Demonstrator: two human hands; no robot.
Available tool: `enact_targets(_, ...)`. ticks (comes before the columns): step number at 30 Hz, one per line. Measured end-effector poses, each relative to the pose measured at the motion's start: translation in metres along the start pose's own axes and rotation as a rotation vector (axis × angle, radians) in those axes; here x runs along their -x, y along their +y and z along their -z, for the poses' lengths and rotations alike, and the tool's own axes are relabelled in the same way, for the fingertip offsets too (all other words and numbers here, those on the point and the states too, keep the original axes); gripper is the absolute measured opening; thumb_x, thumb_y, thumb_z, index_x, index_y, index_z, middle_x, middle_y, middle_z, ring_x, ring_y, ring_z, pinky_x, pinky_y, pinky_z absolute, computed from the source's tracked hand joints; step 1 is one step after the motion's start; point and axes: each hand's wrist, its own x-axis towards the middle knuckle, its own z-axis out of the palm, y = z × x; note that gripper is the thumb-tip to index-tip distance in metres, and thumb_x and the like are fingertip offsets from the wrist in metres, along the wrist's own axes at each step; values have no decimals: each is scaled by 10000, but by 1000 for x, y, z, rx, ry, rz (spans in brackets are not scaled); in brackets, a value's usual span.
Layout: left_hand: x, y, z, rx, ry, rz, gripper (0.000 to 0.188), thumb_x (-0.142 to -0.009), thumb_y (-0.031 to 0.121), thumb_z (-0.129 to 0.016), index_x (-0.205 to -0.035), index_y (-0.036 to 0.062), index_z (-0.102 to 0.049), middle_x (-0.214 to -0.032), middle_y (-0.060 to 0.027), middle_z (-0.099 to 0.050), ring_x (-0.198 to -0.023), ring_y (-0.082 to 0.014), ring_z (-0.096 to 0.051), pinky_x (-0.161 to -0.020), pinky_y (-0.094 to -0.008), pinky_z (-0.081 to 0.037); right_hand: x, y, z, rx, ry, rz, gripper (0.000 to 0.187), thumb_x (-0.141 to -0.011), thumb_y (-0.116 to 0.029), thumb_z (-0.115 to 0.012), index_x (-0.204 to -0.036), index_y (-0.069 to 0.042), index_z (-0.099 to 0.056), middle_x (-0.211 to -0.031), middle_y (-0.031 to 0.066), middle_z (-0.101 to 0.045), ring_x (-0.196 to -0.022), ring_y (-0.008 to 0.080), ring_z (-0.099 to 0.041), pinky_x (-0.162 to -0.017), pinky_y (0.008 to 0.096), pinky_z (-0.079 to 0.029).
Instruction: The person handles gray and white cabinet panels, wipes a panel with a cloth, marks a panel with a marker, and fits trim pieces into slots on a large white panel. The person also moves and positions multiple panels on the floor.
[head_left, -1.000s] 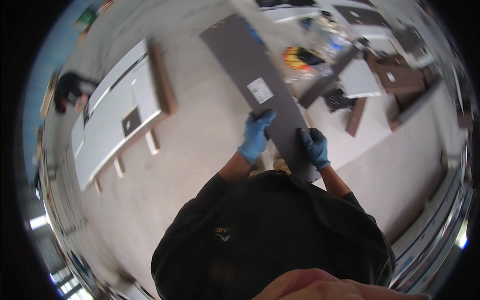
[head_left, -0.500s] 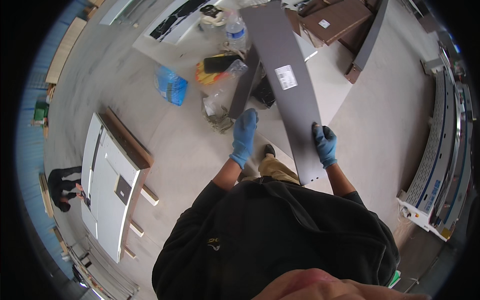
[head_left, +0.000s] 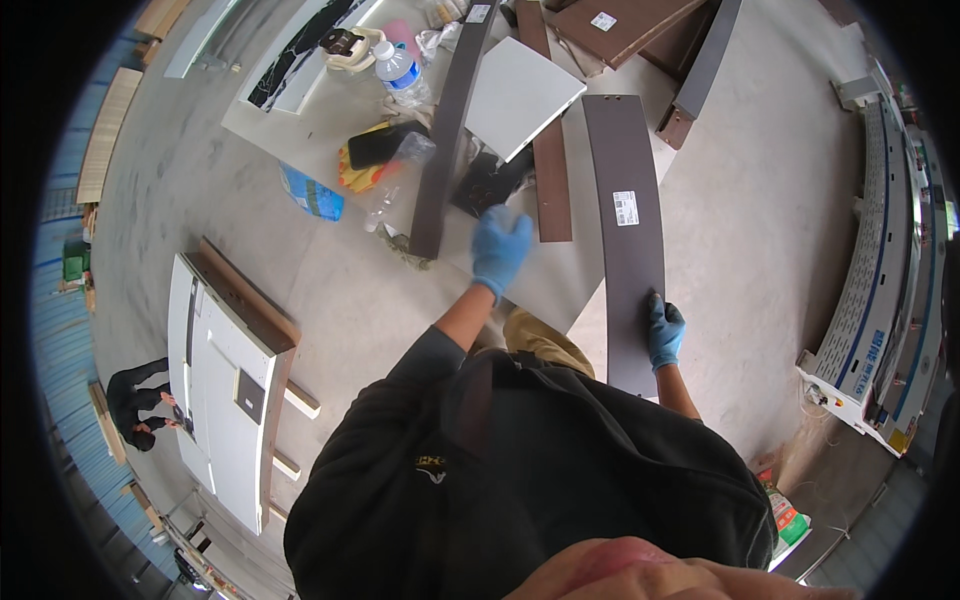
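My right hand [head_left: 665, 332], in a blue glove, grips the right edge of a long dark brown board [head_left: 630, 270] with a white label, its thumb on the face. The board slants up from beside my body, over the table's right side. My left hand [head_left: 500, 252], also gloved, is raised in front of me, its fingers smeared by motion. Beyond it, on the pale table [head_left: 290, 135], lie a black packet [head_left: 485, 185], a white panel [head_left: 522, 95] and a narrow brown strip [head_left: 552, 180]. Another long dark board [head_left: 450, 130] lies left of them.
Left on the table are a water bottle [head_left: 400, 75], a black flat object [head_left: 388, 145] on yellow cloth, and a blue packet [head_left: 312, 190] at the edge. Brown panels [head_left: 630, 40] lie far right. A long machine [head_left: 860, 310] stands right; a person [head_left: 138, 405] bends over a white panel [head_left: 215, 375] left.
The labelled board has swung right and down in my right hand, uncovering the white panel and brown strip. My left hand has moved slightly right. The view has shifted.
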Motion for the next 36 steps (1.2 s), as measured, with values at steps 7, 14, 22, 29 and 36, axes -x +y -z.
enact_targets(7,-16,-43,75,-680,391,-20,846,-837,448,-765,-1468,-47,-497,-1450,-313,-535,-1383,-470,-498,-1113,-519,-443,-17,21,-16,-12,-72,-87,476,-1023,-402,-715,-751,-16,-659,-662,1,-561,-647,98,-457,-586,324,-413)
enact_targets(14,-17,-75,85,-644,205,86,919,-838,482,-741,-1514,-53,-423,-1468,-277,-516,-1333,-452,-531,-1079,-564,-445,-17,27,-50,-89,-93,-137,466,-1029,-409,-710,-755,-35,-664,-681,-20,-581,-650,78,-459,-582,300,-415)
enact_targets(22,-23,-68,85,-733,167,158,934,-830,501,-744,-1533,-22,-420,-1420,-264,-550,-1249,-425,-604,-1026,-533,-505,3,7,-83,45,-244,-32,483,-1041,-448,-615,-1167,11,-696,-983,187,-749,-925,298,-704,-845,409,-540)
enact_targets(29,-33,-54,108,-773,59,131,660,-800,428,-775,-1286,31,-573,-1153,-186,-696,-1043,-392,-709,-842,-536,-569,25,-30,-96,362,-350,24,526,-1026,-488,-554,-1321,-69,-672,-1141,227,-754,-1108,443,-695,-939,500,-534)
enact_targets(36,-25,-47,103,-267,102,48,460,-748,341,-791,-1081,47,-671,-1066,-199,-719,-982,-397,-708,-850,-507,-573,22,-44,-94,511,-364,78,569,-1005,-526,-572,-1296,-49,-678,-1151,248,-749,-1119,442,-696,-949,506,-538)
